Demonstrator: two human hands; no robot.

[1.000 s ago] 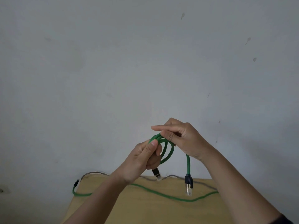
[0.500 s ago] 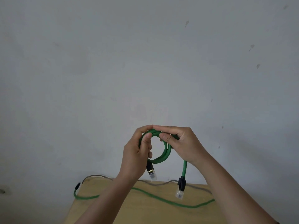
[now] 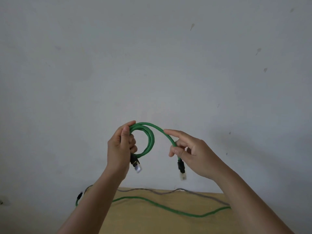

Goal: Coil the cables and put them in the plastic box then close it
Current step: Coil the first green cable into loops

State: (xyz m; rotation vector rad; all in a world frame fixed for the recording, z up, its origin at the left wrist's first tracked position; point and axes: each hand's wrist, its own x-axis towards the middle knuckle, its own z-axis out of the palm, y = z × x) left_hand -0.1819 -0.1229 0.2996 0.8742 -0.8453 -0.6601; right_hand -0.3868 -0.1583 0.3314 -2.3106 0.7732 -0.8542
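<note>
Left hand (image 3: 120, 149) grips coiled green cable (image 3: 150, 139); right hand (image 3: 190, 152) pinches its free end, forefinger straight, beside coil.

The light is soft and even, a dull daylight with no visible source; the grey wall (image 3: 152, 65) is brightest near the centre and darkens toward the corners, a vignette of the wide lens; no glare anywhere; a faint diffuse shadow lies on the wall right of the right hand (image 3: 194, 154); the dangling connector (image 3: 182, 173) below that hand is smeared by motion blur, its clear tip ghosted; the left hand (image 3: 119, 149) is sharper; the wooden table (image 3: 152, 222) at the bottom reads dim and slightly soft.
</note>
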